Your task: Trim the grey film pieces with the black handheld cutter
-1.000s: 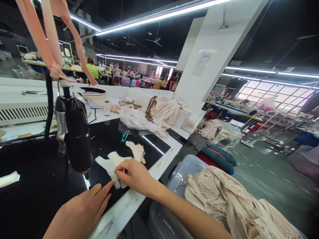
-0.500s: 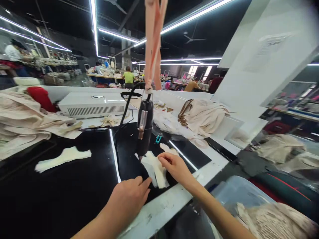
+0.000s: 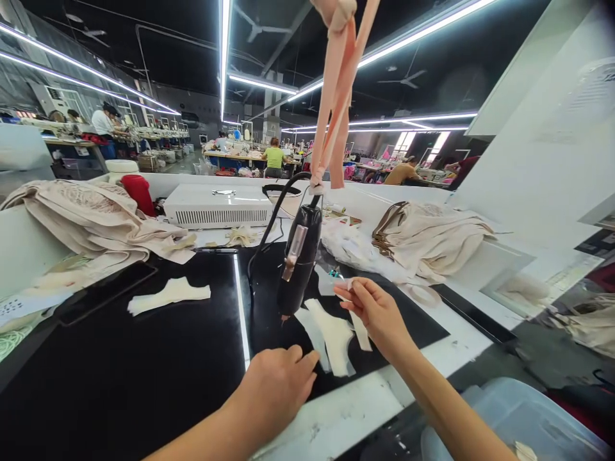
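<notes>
On a glossy black work surface [image 3: 182, 378], overlapping cream fabric pieces [image 3: 333, 333] lie between a person's two bare hands. The left hand [image 3: 278, 384] is palm down with bent fingers, fingertips beside the pieces' left edge; whether its thumb and fingers meet is hidden. The right hand [image 3: 377, 314] is raised just above them, thumb and fingertips pressed together; any scrap pinched there is too small to tell. Beside the pieces, a black handheld tool [image 3: 302, 256] hangs tip down from peach straps [image 3: 331, 121].
</notes>
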{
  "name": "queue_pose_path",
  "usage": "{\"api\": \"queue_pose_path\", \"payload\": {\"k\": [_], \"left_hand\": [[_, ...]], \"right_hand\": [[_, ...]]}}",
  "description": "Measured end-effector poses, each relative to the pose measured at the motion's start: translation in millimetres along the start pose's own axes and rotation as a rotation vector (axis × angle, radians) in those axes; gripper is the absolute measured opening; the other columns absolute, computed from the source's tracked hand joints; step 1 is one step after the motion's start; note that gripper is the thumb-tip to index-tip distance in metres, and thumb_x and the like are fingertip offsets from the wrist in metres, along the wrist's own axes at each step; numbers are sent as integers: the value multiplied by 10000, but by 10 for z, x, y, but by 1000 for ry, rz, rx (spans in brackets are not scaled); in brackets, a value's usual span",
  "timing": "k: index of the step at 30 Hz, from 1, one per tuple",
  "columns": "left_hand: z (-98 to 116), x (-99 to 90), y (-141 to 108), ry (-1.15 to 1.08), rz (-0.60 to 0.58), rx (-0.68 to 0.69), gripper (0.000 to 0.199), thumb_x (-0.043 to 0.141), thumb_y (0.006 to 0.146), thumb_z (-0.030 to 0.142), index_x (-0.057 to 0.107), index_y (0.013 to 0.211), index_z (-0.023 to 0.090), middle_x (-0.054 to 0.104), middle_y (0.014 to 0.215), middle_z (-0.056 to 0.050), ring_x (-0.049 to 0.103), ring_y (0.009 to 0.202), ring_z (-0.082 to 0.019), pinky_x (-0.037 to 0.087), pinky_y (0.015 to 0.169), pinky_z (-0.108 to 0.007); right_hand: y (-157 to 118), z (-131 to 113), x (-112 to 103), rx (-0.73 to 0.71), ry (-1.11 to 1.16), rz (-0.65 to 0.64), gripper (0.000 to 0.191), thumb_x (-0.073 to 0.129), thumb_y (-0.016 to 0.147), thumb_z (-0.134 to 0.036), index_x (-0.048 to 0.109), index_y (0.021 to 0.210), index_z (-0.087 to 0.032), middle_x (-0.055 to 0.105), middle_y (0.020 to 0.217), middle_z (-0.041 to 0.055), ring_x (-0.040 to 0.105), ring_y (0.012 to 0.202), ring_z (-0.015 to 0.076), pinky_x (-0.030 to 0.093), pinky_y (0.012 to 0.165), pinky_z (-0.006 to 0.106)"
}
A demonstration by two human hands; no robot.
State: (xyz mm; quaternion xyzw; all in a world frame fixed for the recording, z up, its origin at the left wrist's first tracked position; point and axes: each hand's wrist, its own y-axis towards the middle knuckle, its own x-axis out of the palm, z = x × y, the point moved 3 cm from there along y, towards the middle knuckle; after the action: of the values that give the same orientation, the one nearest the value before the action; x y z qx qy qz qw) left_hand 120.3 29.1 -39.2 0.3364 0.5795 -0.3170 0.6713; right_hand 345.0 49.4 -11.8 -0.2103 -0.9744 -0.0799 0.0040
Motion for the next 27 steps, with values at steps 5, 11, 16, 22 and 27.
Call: {"api": "queue_pose_path", "payload": {"k": [5, 11, 16, 22, 27], "left_hand": [[0, -29, 12, -25, -44, -40, 339, 470, 1055, 276, 638, 1347, 248, 729, 967, -51, 715, 805, -209, 476, 621, -272], [-155, -135, -4, -491, 5, -156, 363, 412, 1055, 303, 705, 1269, 287, 747, 907, -12, 703, 815, -193, 462, 718, -274], [-261, -141, 23, -1222, 16, -230, 612, 374, 1031, 637, 726, 1150, 150, 722, 910, -59, 651, 785, -175, 461, 713, -278], [-217, -203, -41, -1721, -55, -328, 600, 778, 770, 688, 731, 976, 126, 693, 895, -46, 598, 767, -124, 452, 759, -264], [-351, -290, -308, -1697, -13, -443, 398, 861, 765, 484, 733, 895, 131, 606, 700, 35, 493, 635, -78, 384, 662, -230]], "right_hand": [[-105, -154, -20, -161, 28, 3, 351, 693, 908, -586, 658, 946, -239, 751, 1040, 52, 736, 1034, 210, 596, 871, 307], [-590, -332, 83, -279, -69, -163, 363, 576, 1004, -546, 729, 908, -232, 711, 832, 57, 677, 822, 200, 564, 800, 313], [-848, -363, 212, -284, -166, -249, 438, 508, 1009, -593, 723, 858, -243, 694, 755, 71, 657, 711, 225, 556, 698, 340], [-964, -322, 372, -259, -205, -307, 422, 532, 995, -578, 721, 802, -254, 701, 724, 67, 668, 691, 217, 573, 665, 316], [-978, -152, 492, -43, -154, -365, 312, 649, 931, -558, 734, 1000, -266, 755, 870, 57, 686, 653, 182, 574, 585, 281]]}}
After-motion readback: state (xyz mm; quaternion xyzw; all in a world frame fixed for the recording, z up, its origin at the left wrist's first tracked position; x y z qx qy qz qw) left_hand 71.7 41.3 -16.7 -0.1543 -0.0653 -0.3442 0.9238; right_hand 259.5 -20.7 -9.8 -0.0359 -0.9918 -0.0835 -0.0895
